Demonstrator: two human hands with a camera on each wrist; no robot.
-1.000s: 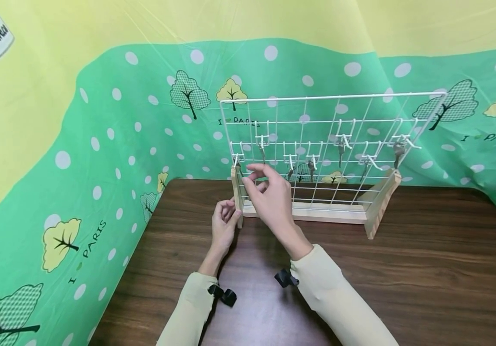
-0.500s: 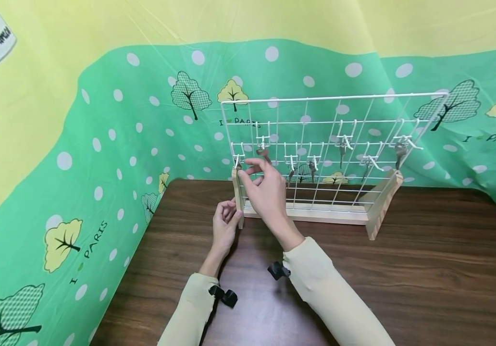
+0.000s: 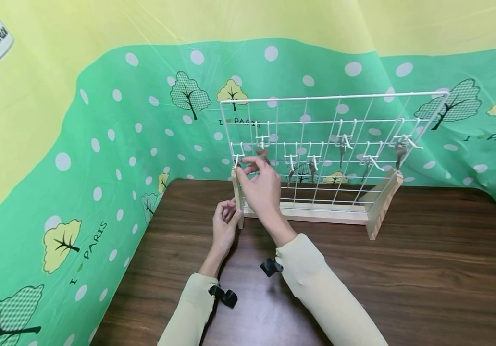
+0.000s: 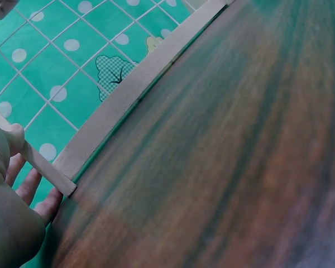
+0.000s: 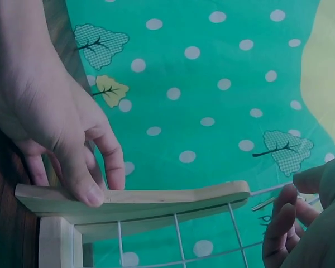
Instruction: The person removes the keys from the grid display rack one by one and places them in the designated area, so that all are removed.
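Observation:
A white wire grid rack (image 3: 334,97) stands in wooden supports, with several keys on its white hooks. My left hand (image 3: 224,223) holds the rack's left wooden side piece (image 3: 236,192) low down; in the left wrist view the thumb (image 4: 14,137) lies on one side and fingers show on the other. My right hand (image 3: 263,187) is at the leftmost hook (image 3: 237,159), thumb and forefinger pinching the key there, which they mostly hide. A key (image 3: 262,153) hangs just behind that hand. Further right hang other keys, one of them a key (image 3: 400,148) near the right edge.
The rack stands on a dark wood-grain table (image 3: 438,269). Behind and to the left hangs a green and yellow cloth (image 3: 114,125) with trees and dots. The right wooden support (image 3: 382,206) is apart from both hands.
My right hand has moved left to the leftmost hook, and its fingertips have come together around the key there. The left hand has stayed on the side piece.

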